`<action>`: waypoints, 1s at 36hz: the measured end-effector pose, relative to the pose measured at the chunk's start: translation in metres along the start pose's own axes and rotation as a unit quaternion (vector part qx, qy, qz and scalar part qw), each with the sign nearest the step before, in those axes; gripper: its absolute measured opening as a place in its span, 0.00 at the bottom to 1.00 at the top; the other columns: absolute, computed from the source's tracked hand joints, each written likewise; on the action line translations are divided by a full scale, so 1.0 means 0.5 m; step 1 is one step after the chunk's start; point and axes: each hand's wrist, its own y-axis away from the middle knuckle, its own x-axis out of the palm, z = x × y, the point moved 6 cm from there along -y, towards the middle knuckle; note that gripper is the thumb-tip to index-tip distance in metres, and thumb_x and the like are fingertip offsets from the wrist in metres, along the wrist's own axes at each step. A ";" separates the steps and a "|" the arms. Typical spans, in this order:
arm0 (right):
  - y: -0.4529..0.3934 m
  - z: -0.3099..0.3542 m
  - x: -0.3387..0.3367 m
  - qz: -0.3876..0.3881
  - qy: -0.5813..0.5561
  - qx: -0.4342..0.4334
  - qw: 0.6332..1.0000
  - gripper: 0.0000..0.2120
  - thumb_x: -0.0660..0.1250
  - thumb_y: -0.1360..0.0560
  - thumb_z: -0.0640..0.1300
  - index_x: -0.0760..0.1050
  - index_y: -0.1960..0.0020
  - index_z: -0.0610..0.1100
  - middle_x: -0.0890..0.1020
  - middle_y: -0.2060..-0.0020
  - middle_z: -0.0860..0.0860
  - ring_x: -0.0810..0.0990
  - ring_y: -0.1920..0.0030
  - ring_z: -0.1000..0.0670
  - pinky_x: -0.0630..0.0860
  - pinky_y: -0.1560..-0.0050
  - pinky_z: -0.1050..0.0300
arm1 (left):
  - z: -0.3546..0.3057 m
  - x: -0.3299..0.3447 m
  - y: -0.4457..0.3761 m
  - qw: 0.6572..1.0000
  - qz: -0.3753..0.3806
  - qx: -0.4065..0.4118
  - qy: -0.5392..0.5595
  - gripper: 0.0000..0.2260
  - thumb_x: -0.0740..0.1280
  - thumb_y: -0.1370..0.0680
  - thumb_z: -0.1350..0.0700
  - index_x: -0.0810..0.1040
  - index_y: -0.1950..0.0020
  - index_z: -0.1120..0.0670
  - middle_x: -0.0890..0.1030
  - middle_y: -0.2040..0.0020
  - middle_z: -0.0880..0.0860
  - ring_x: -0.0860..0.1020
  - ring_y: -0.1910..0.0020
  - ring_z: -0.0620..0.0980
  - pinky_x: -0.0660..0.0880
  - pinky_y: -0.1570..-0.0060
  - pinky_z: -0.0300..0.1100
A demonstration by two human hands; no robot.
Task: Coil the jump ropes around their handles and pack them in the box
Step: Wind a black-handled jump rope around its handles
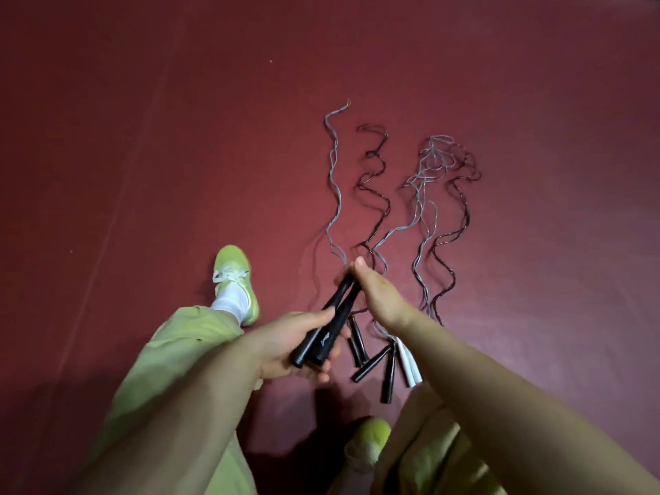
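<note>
Gripping paired black handles, both hands above open red floor

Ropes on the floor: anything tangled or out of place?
Yes. The grey ropes on the right cross in a snarl at their far ends, overlapping a dark rope. No box is in view.

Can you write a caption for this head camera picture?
Both hands hold two black handles above wavy jump ropes.
</note>
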 end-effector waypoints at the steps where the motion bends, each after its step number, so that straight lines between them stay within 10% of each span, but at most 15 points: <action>1: 0.010 0.012 -0.006 -0.006 0.017 -0.016 1.000 0.34 0.47 0.24 0.69 0.72 0.56 0.38 0.72 0.61 0.52 0.70 0.59 0.55 0.68 0.50 0.55 | -0.007 0.012 0.012 1.000 0.021 0.000 0.004 0.17 0.58 0.23 0.45 0.77 0.51 0.58 0.76 0.69 0.54 0.75 0.74 0.50 0.76 0.71 0.43; 14: 0.122 0.124 -0.031 0.018 0.078 -0.092 0.993 0.27 0.47 0.22 0.62 0.71 0.57 0.40 0.72 0.63 0.54 0.70 0.61 0.55 0.69 0.51 0.57 | -0.021 0.077 0.079 0.995 0.094 0.016 0.025 0.06 0.69 0.31 0.63 0.77 0.54 0.59 0.77 0.68 0.54 0.77 0.71 0.50 0.78 0.71 0.44; 17: 0.129 0.122 -0.057 0.018 0.102 -0.062 0.993 0.35 0.46 0.21 0.66 0.76 0.57 0.37 0.80 0.60 0.44 0.77 0.56 0.43 0.71 0.45 0.42 | -0.021 0.085 0.084 0.993 0.117 0.008 0.016 0.09 0.65 0.31 0.62 0.77 0.52 0.59 0.79 0.65 0.55 0.80 0.69 0.52 0.79 0.70 0.45; 22: 0.147 0.109 -0.073 0.030 0.124 -0.035 0.991 0.28 0.45 0.24 0.64 0.66 0.69 0.46 0.69 0.77 0.56 0.67 0.73 0.56 0.65 0.66 0.61 | -0.033 0.102 0.088 0.991 0.133 0.021 -0.004 0.11 0.65 0.30 0.62 0.75 0.48 0.58 0.77 0.66 0.54 0.76 0.71 0.49 0.78 0.71 0.43; 31: 0.161 0.103 -0.071 0.058 0.351 -0.101 0.929 0.25 0.38 0.27 0.67 0.65 0.61 0.51 0.74 0.66 0.53 0.72 0.59 0.47 0.66 0.58 0.52 | -0.022 0.115 0.048 0.987 0.113 -0.070 -0.087 0.08 0.67 0.25 0.53 0.74 0.57 0.57 0.72 0.69 0.50 0.73 0.73 0.46 0.76 0.70 0.41; 36: 0.147 0.038 -0.072 0.114 0.133 -0.033 0.984 0.43 0.39 0.31 0.76 0.69 0.50 0.39 0.72 0.66 0.52 0.70 0.63 0.49 0.68 0.55 0.48 | -0.039 0.113 0.022 0.987 0.129 -0.059 -0.070 0.09 0.68 0.25 0.50 0.75 0.60 0.55 0.70 0.70 0.49 0.69 0.74 0.45 0.73 0.71 0.40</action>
